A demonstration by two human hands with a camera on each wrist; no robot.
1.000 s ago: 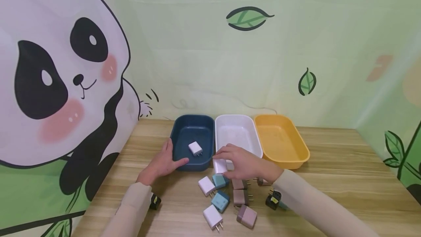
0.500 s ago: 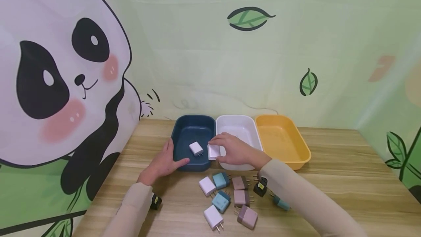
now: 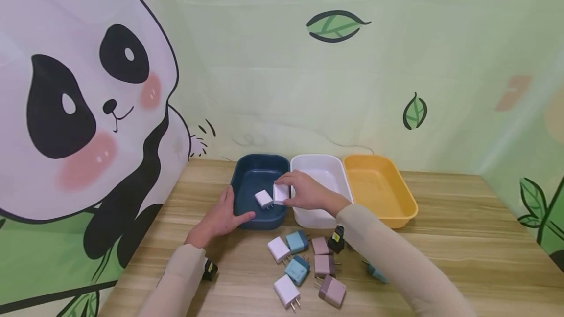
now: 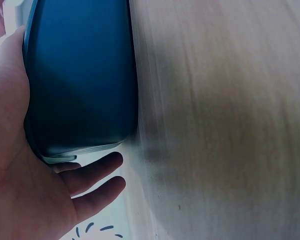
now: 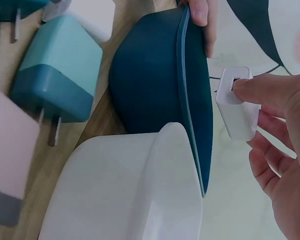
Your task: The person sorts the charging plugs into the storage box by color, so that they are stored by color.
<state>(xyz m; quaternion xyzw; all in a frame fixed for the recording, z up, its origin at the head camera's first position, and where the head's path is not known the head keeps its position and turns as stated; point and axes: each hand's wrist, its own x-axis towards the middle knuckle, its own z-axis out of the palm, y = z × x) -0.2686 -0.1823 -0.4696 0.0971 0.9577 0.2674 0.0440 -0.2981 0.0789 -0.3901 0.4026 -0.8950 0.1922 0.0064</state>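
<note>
My right hand [image 3: 310, 191] pinches a white USB wall charger [image 3: 281, 193] over the right side of the navy blue tray [image 3: 257, 221]. In the right wrist view, the thumb lies on the held charger's port end [image 5: 233, 85] and the other fingers are curled behind it. Another white charger [image 3: 263, 199] lies inside the blue tray, prongs towards the front right. My left hand [image 3: 220, 216] rests against that tray's front left corner, its thumb along the front rim. The left wrist view shows its fingers [image 4: 97, 172] fairly straight beside the tray wall [image 4: 85, 90].
A white tray [image 3: 323, 170] and a yellow tray [image 3: 379, 194] stand side by side right of the blue one. In front lie loose chargers: white [image 3: 286, 291], blue [image 3: 297, 270] and pink [image 3: 332, 291]. One blue charger [image 3: 376, 273] is partly under the right forearm.
From the front of the trays, my right hand has carried the white charger up and left over the blue tray. My left hand stays at the blue tray's corner.
</note>
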